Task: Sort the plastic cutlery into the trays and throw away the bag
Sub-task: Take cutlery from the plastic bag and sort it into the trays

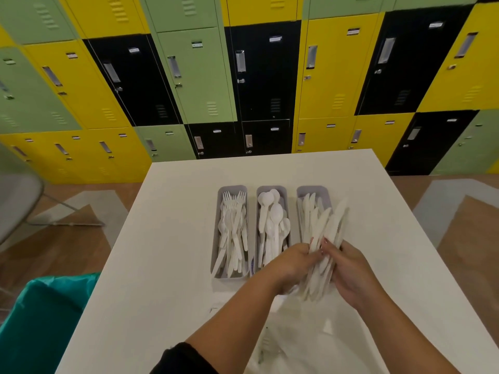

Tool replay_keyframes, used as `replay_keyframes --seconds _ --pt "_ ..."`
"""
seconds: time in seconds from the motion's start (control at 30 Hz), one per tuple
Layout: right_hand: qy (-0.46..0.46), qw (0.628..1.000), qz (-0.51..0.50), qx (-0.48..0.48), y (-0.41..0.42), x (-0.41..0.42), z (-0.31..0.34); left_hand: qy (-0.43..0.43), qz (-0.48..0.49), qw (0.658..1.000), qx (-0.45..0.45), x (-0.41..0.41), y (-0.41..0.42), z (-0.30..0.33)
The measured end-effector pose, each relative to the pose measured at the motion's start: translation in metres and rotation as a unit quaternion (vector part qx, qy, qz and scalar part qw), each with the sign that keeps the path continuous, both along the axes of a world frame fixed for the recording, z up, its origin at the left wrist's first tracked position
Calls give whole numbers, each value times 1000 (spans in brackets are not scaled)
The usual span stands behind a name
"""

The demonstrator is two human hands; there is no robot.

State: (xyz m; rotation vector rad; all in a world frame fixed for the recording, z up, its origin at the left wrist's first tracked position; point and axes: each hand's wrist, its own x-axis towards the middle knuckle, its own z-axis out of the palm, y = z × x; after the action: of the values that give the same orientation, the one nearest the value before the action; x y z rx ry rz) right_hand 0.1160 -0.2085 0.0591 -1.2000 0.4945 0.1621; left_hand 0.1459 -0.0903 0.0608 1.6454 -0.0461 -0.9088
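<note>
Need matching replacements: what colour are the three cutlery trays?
Light grey trays, seen best in the head view.

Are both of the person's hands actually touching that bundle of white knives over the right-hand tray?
Touching. The head view shows the left hand and the right hand with fingers wrapped round the bundle of knives from either side, above the right tray.
</note>
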Motion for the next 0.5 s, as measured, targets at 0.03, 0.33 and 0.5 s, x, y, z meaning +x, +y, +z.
replay_keyframes --seconds 0.03,0.33,0.5 --pt "-5 1000 -12 -5 -2 0 -1 2 25 1000 10 0 -4 -3" --pt "-4 996 -70 -57 -15 3 -10 -33 128 991 35 -6 -25 -15" --pt "5 996 -59 -62 -29 7 -11 -54 131 989 29 -7 -37 -11"
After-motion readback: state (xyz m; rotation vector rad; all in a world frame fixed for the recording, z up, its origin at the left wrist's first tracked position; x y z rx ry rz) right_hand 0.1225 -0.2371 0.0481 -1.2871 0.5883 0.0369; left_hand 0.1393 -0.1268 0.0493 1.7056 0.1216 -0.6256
